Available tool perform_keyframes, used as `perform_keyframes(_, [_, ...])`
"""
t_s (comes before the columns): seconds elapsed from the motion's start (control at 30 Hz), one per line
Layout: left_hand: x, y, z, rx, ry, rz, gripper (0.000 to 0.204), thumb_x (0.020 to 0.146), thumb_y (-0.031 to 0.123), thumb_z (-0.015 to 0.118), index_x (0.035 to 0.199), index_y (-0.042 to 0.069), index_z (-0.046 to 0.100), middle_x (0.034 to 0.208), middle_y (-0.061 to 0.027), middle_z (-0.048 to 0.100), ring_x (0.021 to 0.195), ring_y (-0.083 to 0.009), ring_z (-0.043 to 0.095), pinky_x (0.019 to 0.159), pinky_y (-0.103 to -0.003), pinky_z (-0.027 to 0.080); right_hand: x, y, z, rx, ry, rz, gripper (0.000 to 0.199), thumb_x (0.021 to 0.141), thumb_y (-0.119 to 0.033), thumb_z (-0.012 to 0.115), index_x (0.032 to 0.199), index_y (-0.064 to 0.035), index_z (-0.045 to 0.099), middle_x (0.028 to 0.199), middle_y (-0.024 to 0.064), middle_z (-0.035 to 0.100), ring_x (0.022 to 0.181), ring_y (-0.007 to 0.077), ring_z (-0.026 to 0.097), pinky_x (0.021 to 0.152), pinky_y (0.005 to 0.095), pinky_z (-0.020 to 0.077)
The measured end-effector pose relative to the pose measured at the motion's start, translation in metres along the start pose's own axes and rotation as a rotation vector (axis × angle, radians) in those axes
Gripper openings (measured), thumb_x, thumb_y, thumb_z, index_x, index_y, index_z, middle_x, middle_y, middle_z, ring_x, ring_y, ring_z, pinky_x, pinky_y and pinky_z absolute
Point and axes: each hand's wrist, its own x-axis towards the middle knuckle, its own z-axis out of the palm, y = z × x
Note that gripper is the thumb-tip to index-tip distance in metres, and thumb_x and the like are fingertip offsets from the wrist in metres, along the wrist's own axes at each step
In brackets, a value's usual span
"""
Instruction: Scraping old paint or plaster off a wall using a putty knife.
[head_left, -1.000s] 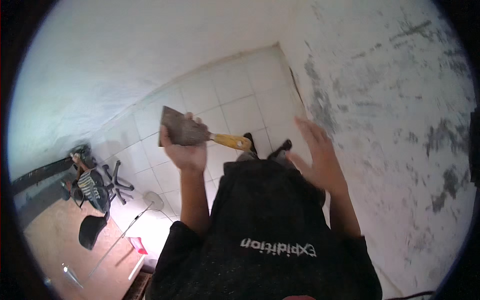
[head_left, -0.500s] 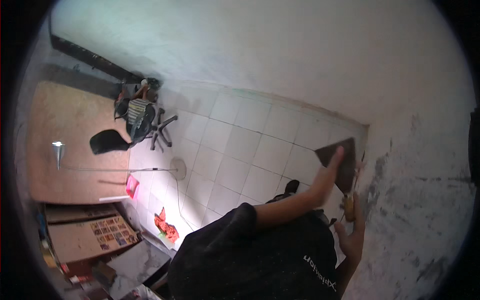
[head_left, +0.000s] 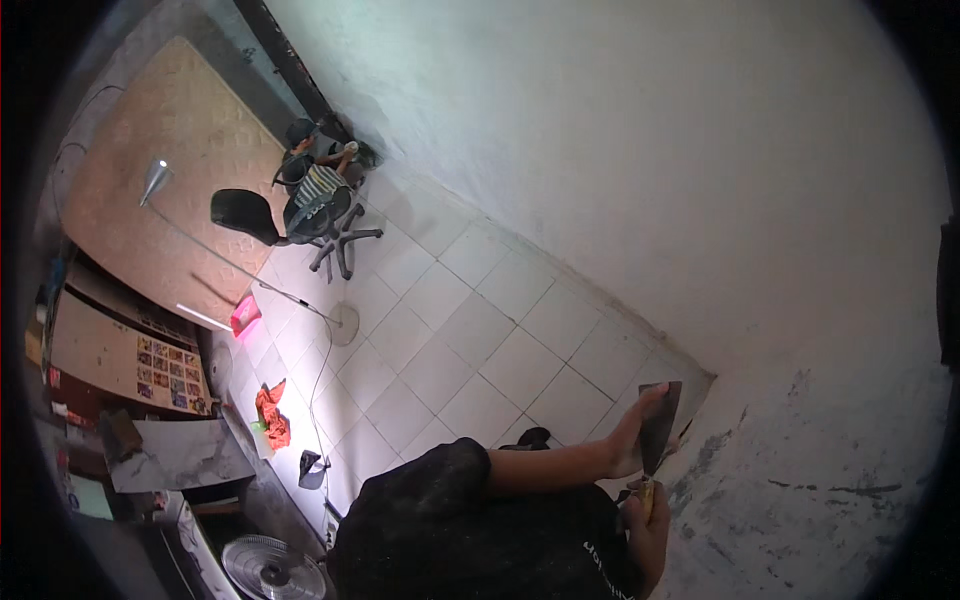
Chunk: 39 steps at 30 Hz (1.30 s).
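A putty knife with a broad, dark metal blade and a yellowish handle is held in front of me at the lower right, beside the wall. Wrapped round the handle, my right hand keeps the blade pointing away from me. My left hand is closed at the blade's left side, its fingertips at the far end; part of the fingers is hidden behind the metal. The stained, patchy wall stands close on the right of both hands.
Another person sits by a black office chair at the far left. A floor lamp stands on the white tiles, trailing a cable. Nearby are orange cloth, a pink container, a leaning board and a fan.
My view has turned, so the room appears rotated. The blade, formerly showing its broad face, is now seen narrower. My left hand has shifted from the blade's face to its side edge.
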Motion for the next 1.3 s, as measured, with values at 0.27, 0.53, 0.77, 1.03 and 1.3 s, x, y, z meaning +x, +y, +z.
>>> perform_keyframes(0.27, [0.009, -0.034, 0.022, -0.199, -0.806, -0.096, 0.076, 0.084, 0.088, 0.034, 0.058, 0.017, 0.037, 0.048, 0.0008, 0.039, 0.05, -0.0139, 0.038, 0.059, -0.025, 0.036, 0.001, -0.018, -0.052, 0.136, -0.429, 0.117, 0.016, 0.102, -0.02, 0.055, 0.102, -0.0049, 0.052, 0.067, -0.001, 0.047, 0.056, 0.0064, 0.042, 0.05, 0.0232, 0.0333])
perform_keyframes(0.53, [0.035, -0.046, 0.024, -0.249, -0.81, -0.089, 0.076, 0.085, 0.086, 0.031, 0.059, 0.016, 0.04, 0.051, -0.0009, 0.043, 0.052, -0.0131, 0.04, 0.068, -0.025, 0.042, 0.011, -0.027, -0.067, 0.057, -0.304, 0.157, 0.009, 0.099, -0.013, 0.057, 0.095, -0.0069, 0.052, 0.066, -0.0004, 0.05, 0.054, 0.008, 0.045, 0.051, 0.0213, 0.0351])
perform_keyframes(0.77, [0.089, -0.002, 0.039, -0.26, -1.034, -0.117, 0.076, 0.092, 0.081, 0.023, 0.063, 0.013, 0.042, 0.053, -0.0032, 0.046, 0.058, -0.0172, 0.041, 0.086, -0.032, 0.042, 0.058, -0.053, -0.073, 0.075, -0.275, 0.149, 0.01, 0.096, -0.013, 0.06, 0.092, -0.0079, 0.053, 0.068, -0.0036, 0.048, 0.056, 0.006, 0.043, 0.052, 0.0214, 0.0336])
perform_keyframes(1.03, [0.156, 0.095, 0.088, -0.315, -1.2, -0.111, 0.078, 0.094, 0.078, 0.02, 0.059, 0.012, 0.043, 0.052, -0.0041, 0.045, 0.055, -0.0186, 0.041, 0.079, -0.032, 0.043, 0.149, -0.102, -0.052, -0.244, -0.111, -0.019, 0.022, 0.093, -0.022, 0.065, 0.086, -0.0041, 0.054, 0.069, -0.0036, 0.048, 0.064, 0.0063, 0.044, 0.058, 0.0254, 0.0352])
perform_keyframes(1.3, [0.191, 0.178, 0.092, -0.357, -1.171, -0.044, 0.077, 0.097, 0.073, 0.017, 0.059, 0.011, 0.043, 0.052, -0.0058, 0.049, 0.054, -0.0192, 0.04, 0.071, -0.031, 0.041, 0.205, -0.139, -0.024, -0.423, -0.163, -0.015, 0.019, 0.1, -0.019, 0.057, 0.086, -0.0089, 0.049, 0.074, -0.0038, 0.037, 0.068, 0.0096, 0.035, 0.058, 0.0277, 0.0328])
